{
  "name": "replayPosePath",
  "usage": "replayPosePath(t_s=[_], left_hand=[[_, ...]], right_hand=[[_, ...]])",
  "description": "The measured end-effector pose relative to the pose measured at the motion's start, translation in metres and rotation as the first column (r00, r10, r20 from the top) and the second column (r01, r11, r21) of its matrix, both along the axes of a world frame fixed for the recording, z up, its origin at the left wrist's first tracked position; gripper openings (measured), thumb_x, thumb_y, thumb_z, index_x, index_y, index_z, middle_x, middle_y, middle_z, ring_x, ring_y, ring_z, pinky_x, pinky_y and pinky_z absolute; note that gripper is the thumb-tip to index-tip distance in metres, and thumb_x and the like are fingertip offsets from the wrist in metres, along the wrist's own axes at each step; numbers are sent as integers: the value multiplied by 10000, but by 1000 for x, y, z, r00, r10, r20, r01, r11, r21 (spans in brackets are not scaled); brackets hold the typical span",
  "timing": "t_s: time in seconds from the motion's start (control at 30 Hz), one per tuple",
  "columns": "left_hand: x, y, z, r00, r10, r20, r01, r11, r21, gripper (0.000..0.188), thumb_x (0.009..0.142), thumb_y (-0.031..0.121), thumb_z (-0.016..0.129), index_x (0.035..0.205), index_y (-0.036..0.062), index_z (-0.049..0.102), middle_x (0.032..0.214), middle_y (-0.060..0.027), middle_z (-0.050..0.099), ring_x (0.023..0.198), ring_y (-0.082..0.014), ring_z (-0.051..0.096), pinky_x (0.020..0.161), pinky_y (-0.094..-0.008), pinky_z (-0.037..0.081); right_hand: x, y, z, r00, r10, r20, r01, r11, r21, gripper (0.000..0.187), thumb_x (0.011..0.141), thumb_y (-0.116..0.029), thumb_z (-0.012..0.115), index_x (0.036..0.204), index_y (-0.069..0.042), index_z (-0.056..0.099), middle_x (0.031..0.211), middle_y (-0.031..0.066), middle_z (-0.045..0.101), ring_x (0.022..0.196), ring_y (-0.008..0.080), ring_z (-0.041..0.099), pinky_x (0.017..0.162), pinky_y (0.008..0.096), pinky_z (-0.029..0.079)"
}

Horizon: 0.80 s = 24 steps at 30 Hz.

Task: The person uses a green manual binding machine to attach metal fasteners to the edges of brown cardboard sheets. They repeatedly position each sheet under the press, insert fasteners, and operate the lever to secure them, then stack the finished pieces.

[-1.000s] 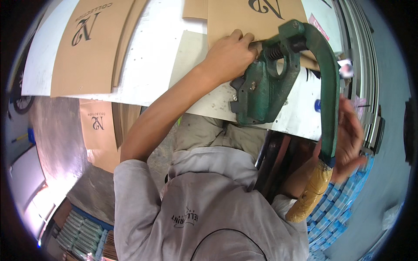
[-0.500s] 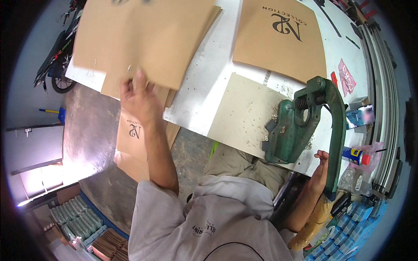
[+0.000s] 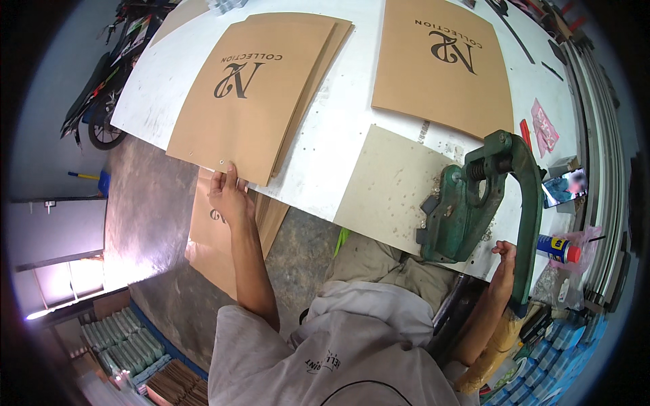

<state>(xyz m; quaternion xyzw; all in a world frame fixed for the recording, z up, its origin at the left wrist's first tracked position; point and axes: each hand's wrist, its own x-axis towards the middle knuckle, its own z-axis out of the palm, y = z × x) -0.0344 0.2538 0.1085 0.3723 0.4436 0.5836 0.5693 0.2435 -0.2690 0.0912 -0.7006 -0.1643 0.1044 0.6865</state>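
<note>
My left hand (image 3: 231,197) is at the near edge of a flat brown paper bag (image 3: 196,128), thumb on top and fingers under the edge. The bag has a dark printed logo and a small metal eyelet (image 3: 221,162) near the thumb. It lies on a stack of similar bags at the table's left. My right hand (image 3: 502,267) is beside the lever (image 3: 529,230) of a green hand press (image 3: 457,213). Its fingers are curled; whatever they may hold is hidden. Small metal eyelets lie around the press, which stands on a grey-beige board (image 3: 386,183).
Another stack of brown bags (image 3: 440,88) lies at the far right of the white table (image 3: 318,162). A phone (image 3: 564,188) and a blue spray can (image 3: 556,248) sit right of the press. More brown bags (image 3: 210,250) are below the table's left edge. A motorbike (image 3: 108,101) stands far left.
The bag in my left hand, lifted and blurred before, now lies squared on the left stack, logo showing. My left hand moved slightly down and right. The right hand stays by the lever.
</note>
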Motion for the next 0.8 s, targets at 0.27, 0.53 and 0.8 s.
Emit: replayPosePath(t_s=[0.27, 0.53, 0.8], left_hand=[[-9, 8, -7, 997, 8, -76, -8, 1000, 2, 98, 977, -4, 672, 1063, -41, 642, 1010, -102, 696, 833, -127, 691, 618, -222, 554], [-10, 8, -10, 996, 10, -90, -8, 1000, 22, 100, 972, 1, 683, 1060, -33, 649, 1025, -109, 699, 893, -158, 715, 701, -262, 617], [-17, 19, -3, 975, -12, -223, 11, 1000, -8, 107, 956, 55, 729, 983, -25, 664, 948, -94, 715, 757, -153, 704, 672, -274, 615]], right_hand=[[-7, -20, -18, 990, -138, -37, 137, 990, -20, 302, 1075, -212, 552, 1194, 48, 649, 1118, 157, 685, 1037, 236, 641, 963, 404, 487], [-4, 2, -17, 980, -185, -79, 179, 981, -75, 316, 1034, -232, 602, 1135, 61, 663, 1028, 137, 692, 928, 199, 636, 907, 369, 500], [-4, 16, -7, 967, -249, -60, 235, 957, -172, 165, 949, -102, 679, 1052, 26, 682, 889, 10, 677, 767, 87, 621, 685, 231, 498]])
